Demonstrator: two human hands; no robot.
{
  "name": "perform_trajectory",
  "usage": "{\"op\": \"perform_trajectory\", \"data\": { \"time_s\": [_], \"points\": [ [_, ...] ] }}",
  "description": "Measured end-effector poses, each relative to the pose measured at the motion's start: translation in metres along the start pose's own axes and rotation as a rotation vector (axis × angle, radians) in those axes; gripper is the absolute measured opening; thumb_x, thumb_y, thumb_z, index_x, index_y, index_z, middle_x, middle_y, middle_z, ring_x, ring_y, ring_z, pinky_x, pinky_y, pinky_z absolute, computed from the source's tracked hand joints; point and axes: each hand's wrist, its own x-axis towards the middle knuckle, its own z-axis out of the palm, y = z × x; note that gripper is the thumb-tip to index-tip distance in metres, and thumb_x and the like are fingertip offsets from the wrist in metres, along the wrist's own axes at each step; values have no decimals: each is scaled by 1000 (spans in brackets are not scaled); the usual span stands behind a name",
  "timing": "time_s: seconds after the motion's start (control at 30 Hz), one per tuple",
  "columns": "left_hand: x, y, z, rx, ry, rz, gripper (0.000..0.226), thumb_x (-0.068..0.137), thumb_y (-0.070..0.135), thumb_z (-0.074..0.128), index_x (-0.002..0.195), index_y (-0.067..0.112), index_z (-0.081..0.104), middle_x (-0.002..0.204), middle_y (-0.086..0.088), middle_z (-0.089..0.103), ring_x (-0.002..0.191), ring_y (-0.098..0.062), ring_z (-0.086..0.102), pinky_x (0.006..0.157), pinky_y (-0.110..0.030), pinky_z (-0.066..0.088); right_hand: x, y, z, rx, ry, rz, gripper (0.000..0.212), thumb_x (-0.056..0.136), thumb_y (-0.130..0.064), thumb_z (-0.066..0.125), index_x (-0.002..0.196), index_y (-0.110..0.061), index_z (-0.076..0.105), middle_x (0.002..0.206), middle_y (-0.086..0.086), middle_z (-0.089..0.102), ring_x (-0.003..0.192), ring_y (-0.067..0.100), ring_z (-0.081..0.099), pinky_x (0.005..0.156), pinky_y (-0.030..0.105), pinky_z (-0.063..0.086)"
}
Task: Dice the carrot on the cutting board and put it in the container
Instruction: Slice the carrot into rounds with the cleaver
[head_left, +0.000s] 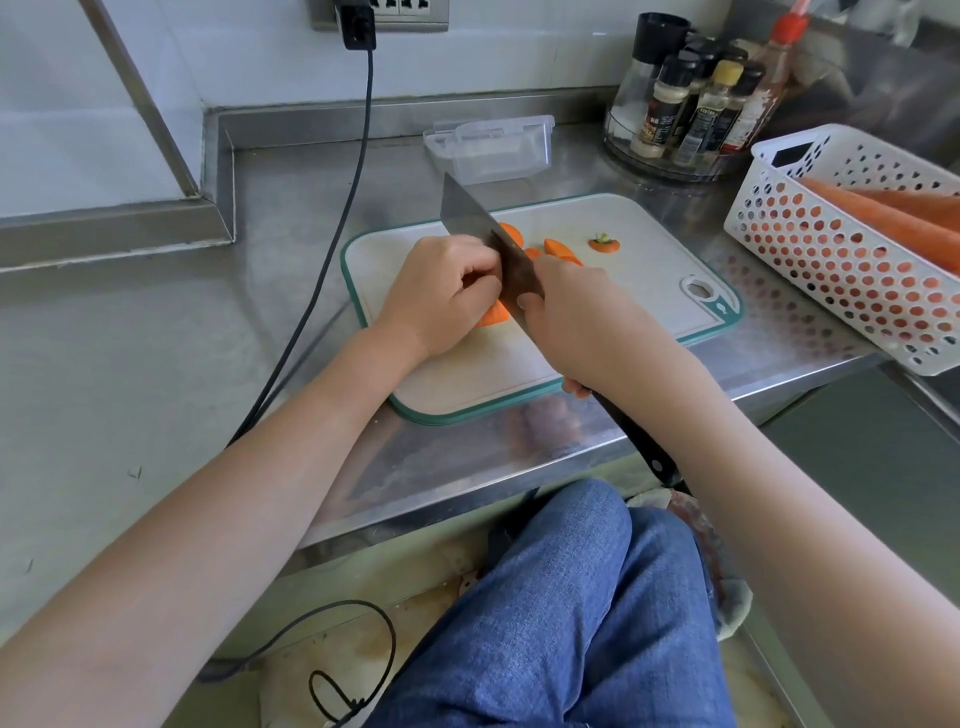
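Note:
A white cutting board (634, 244) with a teal rim lies on the steel counter. My left hand (441, 296) presses a carrot piece (493, 314) down on it, fingers curled. My right hand (576, 317) grips a large knife (467, 213) whose blade stands against the left knuckles, over the carrot. Cut carrot slices (561, 250) lie just beyond the blade, and the carrot's stem end (604, 243) sits further right. A clear plastic container (493, 148) with its lid stands behind the board.
A white perforated basket (841, 275) holding whole carrots sits at the right, overhanging the counter edge. A round rack of spice bottles (691, 104) stands at the back right. A black power cable (332, 234) runs down from a wall socket left of the board.

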Motion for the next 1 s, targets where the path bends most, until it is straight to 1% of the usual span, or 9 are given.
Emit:
{"op": "perform_trajectory", "data": {
  "time_s": [0.07,0.17,0.33,0.47,0.57,0.7,0.8,0.87,1.0],
  "points": [
    [0,-1,0,-11,6,-4,28,68,22,42,57,0,56,56,-12,52,59,-25,47,57,-44,38,-1,-1,3,-20,27,10,12,99,-13,36,108,-14,44,101,5,51,112,34,57,56,27,43],
    [0,0,0,-8,12,-7,28,66,23,42,57,1,56,56,-12,53,58,-25,48,56,-43,38,-3,0,6,-14,56,-10,7,99,-11,36,101,-13,42,91,2,42,106,35,60,63,34,44],
    [1,-1,0,-2,20,-9,29,65,24,41,55,2,56,55,-11,54,58,-24,49,56,-41,39,9,0,15,-88,5,-12,32,99,-11,40,131,-12,43,133,8,46,132,30,40,84,42,52],
    [0,-2,0,-4,34,-18,29,66,25,42,56,2,57,55,-11,54,59,-24,50,57,-42,40,20,2,22,-118,-7,-23,41,99,-13,38,139,-14,36,140,11,43,135,31,35,93,43,49],
    [0,1,0,-6,31,-12,29,66,25,42,57,3,58,57,-10,56,60,-23,51,58,-40,40,20,4,14,-153,16,-91,41,102,-18,35,142,-11,34,144,11,41,136,26,36,103,27,37],
    [2,1,0,-36,29,-2,25,66,23,44,56,4,58,56,-7,57,59,-22,52,58,-40,42,21,4,4,-93,-25,-70,45,103,-22,34,145,-9,28,115,13,59,103,30,63,78,12,45],
    [2,-1,0,-56,32,-16,25,66,24,44,55,6,58,55,-5,55,58,-20,51,57,-39,41,27,2,6,34,-55,-7,38,102,-25,36,137,-12,36,89,14,61,65,32,67,36,7,38],
    [2,-2,-1,-51,34,-25,26,66,25,43,54,5,57,54,-7,54,57,-22,50,57,-40,40,29,5,6,76,-55,-1,35,101,-26,38,134,-13,41,98,16,59,61,26,67,33,21,47],
    [1,-1,-1,-77,33,-38,28,65,23,44,53,4,58,54,-11,56,57,-25,52,57,-43,42,25,16,-4,163,-50,-9,15,99,-20,38,105,-10,47,69,9,53,26,12,49,30,24,45]
  ]
}}
